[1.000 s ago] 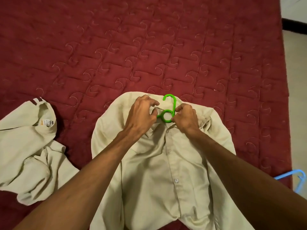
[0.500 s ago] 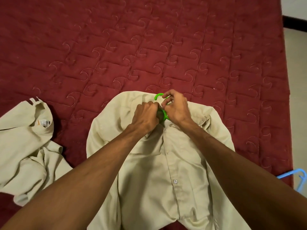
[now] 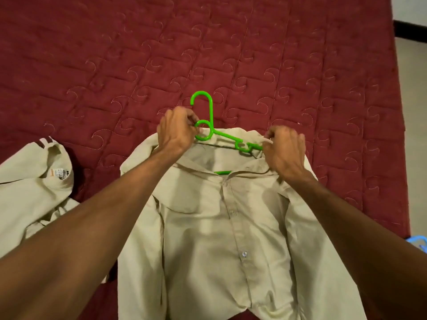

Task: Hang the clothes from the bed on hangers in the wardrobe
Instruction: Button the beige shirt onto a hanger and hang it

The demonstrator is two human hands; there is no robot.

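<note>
On the maroon quilted bedspread (image 3: 231, 54) a beige button-front shirt (image 3: 219, 227) lies flat, front up, its buttons done up and its collar pointing away from the person; a bright green plastic hanger (image 3: 211, 114) sits at the neck opening, its hook and round loop sticking out past the collar onto the bedspread, one arm showing bare along the right shoulder seam, and a short green piece showing inside the collar above the top button. The left hand (image 3: 175, 132) has its fingers curled round the hanger's loop, just below the hook; the right hand (image 3: 285, 153) pinches the shirt's fabric at the right shoulder, fingers bent and closed on the cloth beside the bare end of the hanger's arm. Both forearms reach across the shirt's body. To the left, apart from the shirt, a second beige garment (image 3: 34, 192) lies crumpled with a label showing at its neck; at the right edge a corner of a light blue plastic hanger (image 3: 416, 240) shows beside the bed.
</note>
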